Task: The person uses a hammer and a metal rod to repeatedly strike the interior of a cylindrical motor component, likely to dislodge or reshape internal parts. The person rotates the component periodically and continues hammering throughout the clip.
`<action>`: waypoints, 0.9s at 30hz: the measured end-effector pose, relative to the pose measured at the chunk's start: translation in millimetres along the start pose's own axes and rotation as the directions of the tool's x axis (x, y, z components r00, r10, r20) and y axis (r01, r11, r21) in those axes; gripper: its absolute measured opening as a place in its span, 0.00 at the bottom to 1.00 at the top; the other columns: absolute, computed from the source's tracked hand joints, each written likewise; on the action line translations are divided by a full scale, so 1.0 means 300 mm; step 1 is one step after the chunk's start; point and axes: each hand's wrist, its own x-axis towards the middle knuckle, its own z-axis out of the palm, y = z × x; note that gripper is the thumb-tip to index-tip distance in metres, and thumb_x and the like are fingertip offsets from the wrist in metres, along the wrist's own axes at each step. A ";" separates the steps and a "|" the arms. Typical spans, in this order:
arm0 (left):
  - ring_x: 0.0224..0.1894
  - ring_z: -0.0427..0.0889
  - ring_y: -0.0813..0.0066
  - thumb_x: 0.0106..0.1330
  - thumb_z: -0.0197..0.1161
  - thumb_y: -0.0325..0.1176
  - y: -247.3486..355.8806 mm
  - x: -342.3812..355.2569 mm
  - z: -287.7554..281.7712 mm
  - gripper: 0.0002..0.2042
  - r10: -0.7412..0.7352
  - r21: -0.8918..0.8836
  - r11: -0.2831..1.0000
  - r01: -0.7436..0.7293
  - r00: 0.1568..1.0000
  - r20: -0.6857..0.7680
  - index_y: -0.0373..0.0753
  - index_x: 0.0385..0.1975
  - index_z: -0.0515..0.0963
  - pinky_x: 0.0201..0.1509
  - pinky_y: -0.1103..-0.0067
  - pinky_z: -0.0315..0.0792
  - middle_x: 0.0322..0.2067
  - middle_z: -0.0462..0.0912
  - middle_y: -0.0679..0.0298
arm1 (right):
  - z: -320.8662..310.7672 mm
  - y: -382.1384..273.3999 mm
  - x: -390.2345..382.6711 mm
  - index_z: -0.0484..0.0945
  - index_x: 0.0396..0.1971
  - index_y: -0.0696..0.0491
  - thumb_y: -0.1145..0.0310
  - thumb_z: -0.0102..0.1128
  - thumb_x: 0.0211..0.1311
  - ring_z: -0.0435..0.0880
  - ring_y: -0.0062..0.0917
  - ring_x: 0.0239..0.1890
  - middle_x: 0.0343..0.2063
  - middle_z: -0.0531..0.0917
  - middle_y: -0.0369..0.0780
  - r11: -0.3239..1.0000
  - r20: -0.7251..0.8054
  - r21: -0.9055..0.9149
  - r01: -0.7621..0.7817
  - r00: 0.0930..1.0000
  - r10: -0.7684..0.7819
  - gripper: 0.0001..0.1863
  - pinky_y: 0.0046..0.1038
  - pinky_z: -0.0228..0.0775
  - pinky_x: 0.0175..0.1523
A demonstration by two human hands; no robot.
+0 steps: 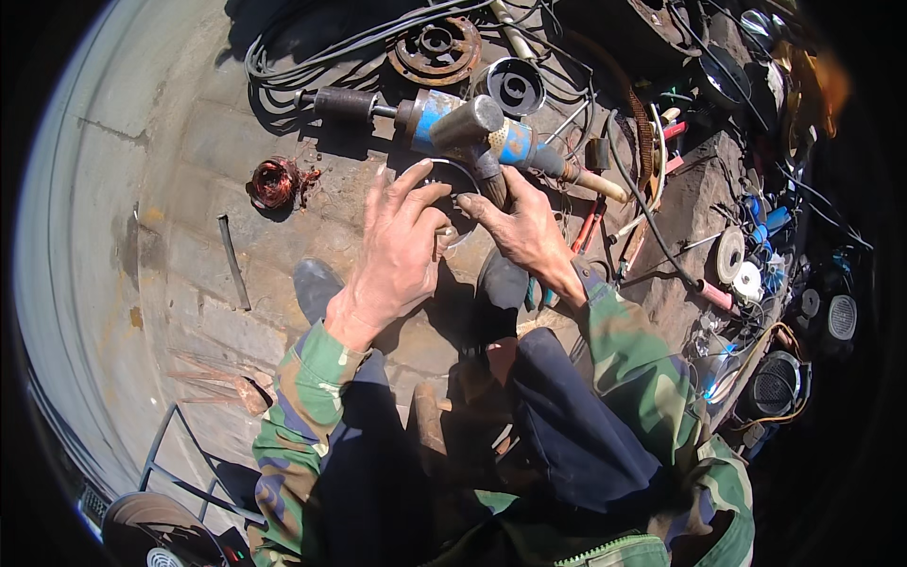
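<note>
My right hand [531,230] is closed around the handle of a hammer [470,123], whose thick metal head is up and away from me. My left hand [397,250] has bent fingers at the left side of a round metal ring [453,163] between my feet. The thumb and fingertips come together there, but what they pinch is hidden. Shadow and both hands cover much of the ring's inside. Just beyond the hammer lies a long, worn blue cylindrical tool [436,111] with a dark cylinder at its left end.
A copper wire coil [275,183] and a dark short rod [233,262] lie at left. Farther off are a rusty round plate [435,49], a metal cup-like part [511,87] and grey cable [283,66]. Red-handled pliers [590,225] and cluttered parts fill the right side.
</note>
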 end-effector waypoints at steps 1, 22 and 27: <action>0.73 0.76 0.49 0.66 0.71 0.25 0.009 0.006 -0.021 0.06 -0.008 0.043 0.999 0.007 1.000 0.013 0.39 0.38 0.81 0.80 0.49 0.58 0.54 0.86 0.58 | 0.014 0.011 0.007 0.79 0.61 0.61 0.54 0.73 0.76 0.91 0.31 0.41 0.39 0.92 0.51 0.997 0.013 0.007 -0.080 0.997 0.080 0.28 0.36 0.82 0.50; 0.35 0.77 0.76 0.89 0.59 0.39 0.086 0.155 -0.252 0.18 -0.221 -0.293 0.945 0.144 0.943 -0.249 0.30 0.38 0.80 0.39 0.80 0.70 0.35 0.80 0.63 | 0.034 -0.046 0.019 0.76 0.63 0.60 0.57 0.63 0.75 0.90 0.40 0.41 0.38 0.89 0.54 0.947 0.079 0.098 -0.306 0.951 0.300 0.26 0.42 0.81 0.50; 0.32 0.79 0.67 0.87 0.61 0.35 0.083 0.143 -0.256 0.17 -0.221 -0.276 0.951 0.143 0.935 -0.278 0.31 0.33 0.81 0.36 0.74 0.72 0.32 0.81 0.59 | 0.034 -0.038 0.019 0.76 0.61 0.60 0.56 0.64 0.75 0.89 0.38 0.39 0.37 0.88 0.52 0.962 0.052 0.103 -0.254 0.967 0.250 0.26 0.42 0.81 0.49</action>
